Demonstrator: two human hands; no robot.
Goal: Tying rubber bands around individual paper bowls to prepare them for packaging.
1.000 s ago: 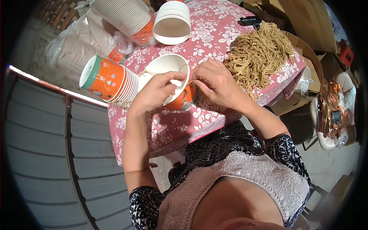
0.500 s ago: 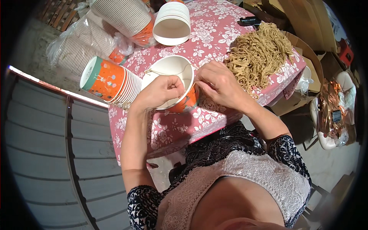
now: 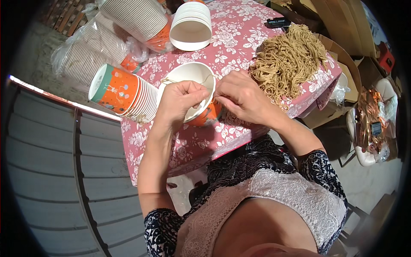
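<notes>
A round paper bucket [image 3: 201,116], orange outside and white inside, lies tilted on the table with its mouth toward me. My left hand [image 3: 182,103] is closed in a pinch over its mouth, on a thin tan cord [image 3: 210,79] that loops up by the fingertips. More of this cord shows at the bucket's far left rim. Close beside it, my right hand [image 3: 242,95] is bent at the right side of the rim, fingers pressed together; what lies between them is hidden. To its right lies a big heap of tan cords [image 3: 291,62].
A nested stack of orange-and-green paper buckets [image 3: 122,92] lies at the left. White-mouthed buckets [image 3: 191,32] and plastic-wrapped stacks [image 3: 92,47] lie farther back. A black object [image 3: 277,23] rests behind the cords. Pink floral cloth [image 3: 192,147] covers the table; cardboard boxes [image 3: 346,25] stand right.
My left hand has moved slightly right and up, nearer my right hand. A loop of cord now rises by its fingertips. My right hand has shifted slightly left.
</notes>
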